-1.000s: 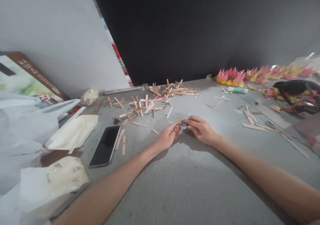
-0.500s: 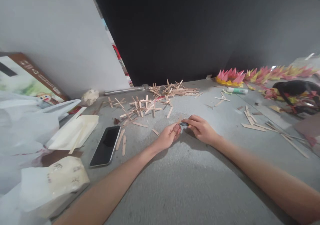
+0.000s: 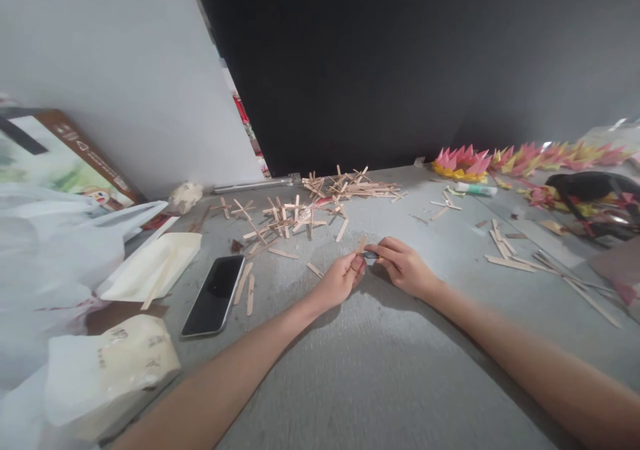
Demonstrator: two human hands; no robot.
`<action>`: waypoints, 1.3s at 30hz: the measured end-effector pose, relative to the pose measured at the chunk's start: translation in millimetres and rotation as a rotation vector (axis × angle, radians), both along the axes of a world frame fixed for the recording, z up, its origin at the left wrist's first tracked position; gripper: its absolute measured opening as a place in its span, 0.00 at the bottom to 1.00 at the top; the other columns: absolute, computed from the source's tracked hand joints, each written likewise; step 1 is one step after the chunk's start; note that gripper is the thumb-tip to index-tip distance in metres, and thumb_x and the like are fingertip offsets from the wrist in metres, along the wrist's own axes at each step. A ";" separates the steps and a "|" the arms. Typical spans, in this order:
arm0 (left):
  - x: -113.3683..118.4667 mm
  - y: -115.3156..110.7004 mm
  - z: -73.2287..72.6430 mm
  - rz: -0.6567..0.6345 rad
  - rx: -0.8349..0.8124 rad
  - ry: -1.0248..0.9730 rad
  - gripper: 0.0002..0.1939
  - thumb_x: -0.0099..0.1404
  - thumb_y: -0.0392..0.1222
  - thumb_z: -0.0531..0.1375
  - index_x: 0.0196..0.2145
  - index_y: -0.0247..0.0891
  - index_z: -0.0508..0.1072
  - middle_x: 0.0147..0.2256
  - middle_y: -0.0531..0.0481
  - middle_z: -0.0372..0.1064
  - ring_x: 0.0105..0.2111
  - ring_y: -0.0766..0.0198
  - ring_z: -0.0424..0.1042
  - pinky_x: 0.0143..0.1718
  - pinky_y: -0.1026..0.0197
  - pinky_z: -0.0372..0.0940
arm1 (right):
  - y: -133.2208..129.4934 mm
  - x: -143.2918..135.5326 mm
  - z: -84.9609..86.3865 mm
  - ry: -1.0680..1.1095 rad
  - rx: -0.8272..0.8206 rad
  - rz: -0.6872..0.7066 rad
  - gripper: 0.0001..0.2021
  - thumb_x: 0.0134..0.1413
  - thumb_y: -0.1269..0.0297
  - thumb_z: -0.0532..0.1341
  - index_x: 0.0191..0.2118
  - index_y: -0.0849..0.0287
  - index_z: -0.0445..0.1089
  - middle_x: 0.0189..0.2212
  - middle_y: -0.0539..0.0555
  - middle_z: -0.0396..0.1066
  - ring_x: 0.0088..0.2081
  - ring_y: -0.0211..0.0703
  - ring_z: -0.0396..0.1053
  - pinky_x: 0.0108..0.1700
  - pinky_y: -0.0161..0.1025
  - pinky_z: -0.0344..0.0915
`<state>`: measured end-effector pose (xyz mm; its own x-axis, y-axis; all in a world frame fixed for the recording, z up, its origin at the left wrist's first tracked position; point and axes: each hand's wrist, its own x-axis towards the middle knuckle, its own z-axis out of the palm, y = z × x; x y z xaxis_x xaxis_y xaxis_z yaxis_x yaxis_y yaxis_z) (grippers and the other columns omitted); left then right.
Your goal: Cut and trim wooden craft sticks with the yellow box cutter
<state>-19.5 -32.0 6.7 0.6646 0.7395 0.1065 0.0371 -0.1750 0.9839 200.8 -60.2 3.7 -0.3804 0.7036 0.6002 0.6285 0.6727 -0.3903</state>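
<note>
In the middle of the table, my left hand (image 3: 341, 279) pinches a light wooden craft stick (image 3: 362, 242), its end pointing up past the fingers. Close beside it, my right hand (image 3: 406, 266) is closed around a small dark blue-grey object (image 3: 370, 255). The front of that object touches or nearly touches the stick; its kind is mostly hidden by my fingers. Just beyond my hands lies a pile of craft sticks (image 3: 310, 211), many joined into crosses. One loose stick (image 3: 315, 270) rests by my left hand.
Left of my arms are a phone (image 3: 213, 297), a paper tray (image 3: 175, 263), a plastic-wrapped packet (image 3: 115, 370) and a plastic bag (image 3: 55, 257). At right lie a glue stick (image 3: 476, 189), loose sticks (image 3: 509, 262) and pink-yellow paper lotuses (image 3: 463, 162). A black panel (image 3: 390, 70) stands behind.
The view has shifted slightly, so everything sits a little lower in the picture. More of the stick shows above my left fingers; both hands keep their grips close together.
</note>
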 end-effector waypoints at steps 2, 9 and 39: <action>0.2 0.1 -0.5 0.008 0.012 0.016 0.29 0.76 0.69 0.47 0.31 0.40 0.60 0.22 0.59 0.51 0.22 0.69 0.50 0.25 0.63 0.48 | 0.1 -0.5 -1.1 -0.005 0.013 0.001 0.18 0.75 0.67 0.53 0.64 0.52 0.72 0.41 0.58 0.74 0.42 0.49 0.72 0.44 0.45 0.71; -1.2 3.0 -3.1 -0.025 -0.040 0.010 0.29 0.75 0.70 0.48 0.32 0.41 0.59 0.22 0.60 0.50 0.21 0.69 0.50 0.25 0.63 0.48 | 1.3 -1.5 -3.9 0.017 -0.030 -0.009 0.19 0.76 0.66 0.53 0.64 0.50 0.71 0.42 0.58 0.74 0.43 0.49 0.72 0.46 0.46 0.71; -2.9 0.1 4.2 -0.080 -0.114 0.074 0.26 0.77 0.65 0.48 0.35 0.39 0.61 0.26 0.58 0.53 0.25 0.69 0.51 0.28 0.62 0.49 | 2.0 2.5 0.9 0.038 -0.098 0.016 0.15 0.76 0.63 0.53 0.55 0.54 0.75 0.41 0.58 0.75 0.43 0.48 0.74 0.46 0.45 0.72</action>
